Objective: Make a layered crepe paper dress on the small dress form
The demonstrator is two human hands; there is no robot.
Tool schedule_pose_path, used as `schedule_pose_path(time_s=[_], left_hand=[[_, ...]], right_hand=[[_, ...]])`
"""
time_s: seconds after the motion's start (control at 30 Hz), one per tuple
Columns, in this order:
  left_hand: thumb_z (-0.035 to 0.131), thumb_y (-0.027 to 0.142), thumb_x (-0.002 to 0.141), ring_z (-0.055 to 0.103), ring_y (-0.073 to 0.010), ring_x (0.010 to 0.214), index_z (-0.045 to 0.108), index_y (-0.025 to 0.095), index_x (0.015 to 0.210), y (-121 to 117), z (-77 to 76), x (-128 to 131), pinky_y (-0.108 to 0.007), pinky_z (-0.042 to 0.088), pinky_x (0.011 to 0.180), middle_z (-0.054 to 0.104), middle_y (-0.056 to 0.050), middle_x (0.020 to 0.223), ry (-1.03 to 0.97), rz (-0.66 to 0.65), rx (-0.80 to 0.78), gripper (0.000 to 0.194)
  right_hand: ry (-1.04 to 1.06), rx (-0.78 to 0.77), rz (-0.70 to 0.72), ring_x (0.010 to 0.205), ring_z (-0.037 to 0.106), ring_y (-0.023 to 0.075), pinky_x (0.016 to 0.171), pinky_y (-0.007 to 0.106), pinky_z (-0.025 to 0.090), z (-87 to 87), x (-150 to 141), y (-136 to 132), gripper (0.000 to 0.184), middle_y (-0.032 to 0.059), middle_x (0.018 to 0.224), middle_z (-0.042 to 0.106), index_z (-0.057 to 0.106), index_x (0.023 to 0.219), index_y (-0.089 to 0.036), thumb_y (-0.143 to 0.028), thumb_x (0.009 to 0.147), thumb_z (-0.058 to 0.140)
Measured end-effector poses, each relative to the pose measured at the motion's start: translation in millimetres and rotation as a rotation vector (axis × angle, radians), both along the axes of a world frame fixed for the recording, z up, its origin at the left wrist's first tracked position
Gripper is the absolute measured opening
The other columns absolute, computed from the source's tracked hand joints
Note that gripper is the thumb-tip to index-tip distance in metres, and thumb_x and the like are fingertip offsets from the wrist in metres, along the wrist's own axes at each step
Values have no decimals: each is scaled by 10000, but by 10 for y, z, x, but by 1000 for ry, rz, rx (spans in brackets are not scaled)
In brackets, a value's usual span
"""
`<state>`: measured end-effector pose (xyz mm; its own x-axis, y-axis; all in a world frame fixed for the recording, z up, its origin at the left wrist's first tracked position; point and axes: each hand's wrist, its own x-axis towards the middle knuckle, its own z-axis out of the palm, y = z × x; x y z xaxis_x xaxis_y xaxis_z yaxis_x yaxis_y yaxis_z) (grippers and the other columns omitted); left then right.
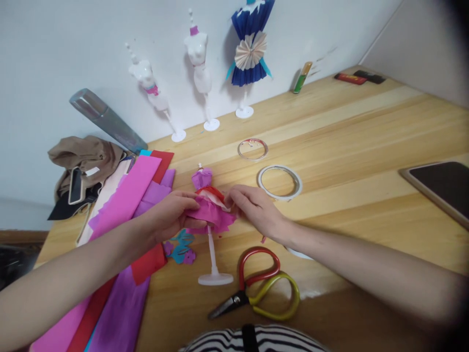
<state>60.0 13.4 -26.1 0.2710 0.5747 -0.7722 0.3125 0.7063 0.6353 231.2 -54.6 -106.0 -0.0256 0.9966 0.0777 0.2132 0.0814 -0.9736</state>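
Observation:
A small dress form (212, 252) stands upright on its round white base, dressed in a purple paper bodice (202, 179) and a layered skirt. The pink paper skirt (210, 215) has red and pale layers at its waist. My left hand (179, 211) grips the skirt's left side between thumb and fingers. At the skirt's right edge, my right hand (254, 208) is closed in a pinch; its fingertips are partly hidden, so exactly what lies between them is unclear. Scissors (240, 297) with one red and one yellow handle lie in front of the stand.
Coloured paper sheets (141, 177) and blue-purple paper cutouts (180, 252) lie left. Tape rolls (299, 185) rest beyond my right hand. Along the wall stand two bare dress forms (200, 56), one in a blue paper dress (247, 27), and a silver bottle (110, 121). A dark-screened device (445, 188) lies right.

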Motion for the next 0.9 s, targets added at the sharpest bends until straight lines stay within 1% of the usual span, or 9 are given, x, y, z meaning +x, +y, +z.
schedule_pose_path(time_s=[0.1,0.27,0.37,0.47,0.53,0.6,0.67,0.8,0.9], left_hand=[[480,-79,755,634,-110,519,656,62,707,-14,10,19,-185,562,471,647,-58,661,-24,31,-12,230],[461,-95,758,641,-99,499,647,77,768,-27,17,32,-151,555,461,640,-31,648,-63,84,-43,254],[463,-100,748,641,-94,490,624,92,759,-38,11,3,-140,558,461,635,-19,645,-100,107,-36,251],[451,-98,754,674,-117,539,615,96,782,-88,34,-42,-180,594,499,656,-32,689,-112,123,-23,256],[436,-99,762,685,-124,553,608,104,788,-143,67,-67,-194,601,506,658,-28,693,-114,147,-32,267],[430,-95,775,680,-116,535,602,107,786,-204,100,-82,-175,583,484,656,-24,683,-101,163,-54,266],[427,-87,790,673,-107,522,608,100,800,-259,120,-91,-157,567,480,667,-36,701,-84,166,-67,260],[431,-66,801,675,-111,534,627,88,851,-342,124,-127,-167,569,492,683,-62,750,-75,146,-53,254],[479,-42,793,645,-102,499,635,101,866,-394,129,-181,-172,562,469,657,-32,713,-89,143,-44,223]], right_hand=[[7,-6,-10,545,525,138,554,267,400,-17,-1,2,384,-7,584,555,571,689,-188,-373,944,351],[-16,4,-25,546,515,142,558,269,390,-12,-4,14,358,-17,565,536,567,679,-192,-337,940,370],[-35,27,-79,590,526,149,585,273,393,1,2,-1,255,-10,618,570,570,722,-197,-277,909,416],[-119,181,-138,597,500,146,583,273,374,7,18,-57,98,-6,661,559,578,768,-193,-218,845,522],[-217,350,-68,565,466,134,554,267,346,-1,23,-107,124,-14,640,513,554,716,-197,-205,840,555],[-311,453,34,563,465,134,543,266,333,-19,15,-147,190,-13,627,492,520,672,-205,-207,860,544],[-377,455,58,572,472,138,541,265,332,-40,0,-168,194,-11,628,493,508,675,-209,-202,868,533],[-408,444,-42,525,431,120,513,258,325,-82,-12,-172,174,-17,627,498,497,694,-211,-178,857,547],[-438,518,16,565,506,141,540,267,374,-123,-8,-185,79,18,676,591,587,800,-190,-147,843,537]])
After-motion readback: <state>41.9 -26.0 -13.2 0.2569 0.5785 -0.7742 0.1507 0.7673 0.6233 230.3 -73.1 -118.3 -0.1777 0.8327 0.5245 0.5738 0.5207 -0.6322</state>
